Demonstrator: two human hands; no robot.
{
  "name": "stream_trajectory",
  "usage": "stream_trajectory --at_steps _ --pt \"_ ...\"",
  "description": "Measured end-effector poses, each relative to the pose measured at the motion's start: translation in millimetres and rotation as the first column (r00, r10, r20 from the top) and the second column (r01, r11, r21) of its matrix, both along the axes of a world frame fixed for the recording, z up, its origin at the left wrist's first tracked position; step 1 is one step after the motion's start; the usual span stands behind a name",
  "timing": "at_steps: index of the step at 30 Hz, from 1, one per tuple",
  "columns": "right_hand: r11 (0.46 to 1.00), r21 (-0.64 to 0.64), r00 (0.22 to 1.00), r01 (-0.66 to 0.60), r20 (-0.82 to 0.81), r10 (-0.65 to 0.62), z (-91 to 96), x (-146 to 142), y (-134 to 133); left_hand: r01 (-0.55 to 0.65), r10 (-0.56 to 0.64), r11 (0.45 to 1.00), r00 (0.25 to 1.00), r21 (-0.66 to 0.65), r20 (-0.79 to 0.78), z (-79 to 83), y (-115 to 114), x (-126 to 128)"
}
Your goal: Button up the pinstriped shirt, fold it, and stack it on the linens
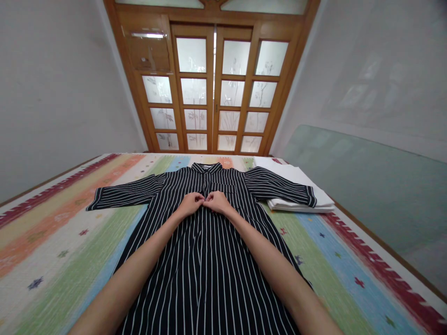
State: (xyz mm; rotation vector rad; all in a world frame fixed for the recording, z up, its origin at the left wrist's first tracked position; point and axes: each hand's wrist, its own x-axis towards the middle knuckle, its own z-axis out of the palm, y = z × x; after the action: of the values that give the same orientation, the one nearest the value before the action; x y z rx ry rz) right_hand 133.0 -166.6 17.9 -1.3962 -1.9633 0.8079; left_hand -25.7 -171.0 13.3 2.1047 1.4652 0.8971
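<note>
A black shirt with white stripes [209,260] lies spread face up, its collar at the far end and both sleeves stretched out sideways. On the front placket, in the chest area, my left hand [191,204] pinches the fabric near the middle line. Right beside it my right hand [217,202] is also closed on the placket, the fingertips of both hands almost meeting. Any button between the fingers is too small and hidden to make out. A chest pocket shows just beyond my right hand.
Under the shirt is a multicoloured striped cover [70,246]. Folded white cloth [300,205] lies at the right, beneath the right-hand sleeve. A pale green panel [370,186] stands along the right wall. Wooden doors with glass panes [213,88] are at the far end.
</note>
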Motion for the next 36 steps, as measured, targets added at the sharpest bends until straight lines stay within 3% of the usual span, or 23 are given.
stream_trajectory --at_steps 4,9,13,21,26,36 --pt "0.996 0.093 0.999 0.009 0.049 -0.014 -3.3 -2 -3 -0.003 0.003 1.000 1.000 -0.020 0.031 0.3 -1 -1" --pt "0.995 0.090 0.998 0.041 0.054 -0.046 -3.5 -6 -9 -0.031 0.032 0.999 0.998 -0.019 0.052 -2.5 -2 -1" --pt "0.999 0.026 0.999 0.037 -0.009 -0.037 1.1 -2 -12 -0.048 0.049 0.999 0.997 -0.018 0.053 -4.4 -4 1" --pt "0.975 -0.222 0.963 0.007 -0.263 -0.067 -1.4 11 -7 -0.009 0.014 0.999 0.995 -0.047 0.097 0.4 -10 6" --pt "0.962 -0.270 0.925 -0.045 -0.376 -0.062 0.7 7 -5 0.030 -0.012 0.994 0.985 -0.103 0.171 4.9 -11 5" --pt "0.946 -0.315 0.887 -0.075 -0.454 -0.081 -2.6 5 -4 0.101 0.053 0.937 0.905 -0.334 0.422 -3.0 -11 3"
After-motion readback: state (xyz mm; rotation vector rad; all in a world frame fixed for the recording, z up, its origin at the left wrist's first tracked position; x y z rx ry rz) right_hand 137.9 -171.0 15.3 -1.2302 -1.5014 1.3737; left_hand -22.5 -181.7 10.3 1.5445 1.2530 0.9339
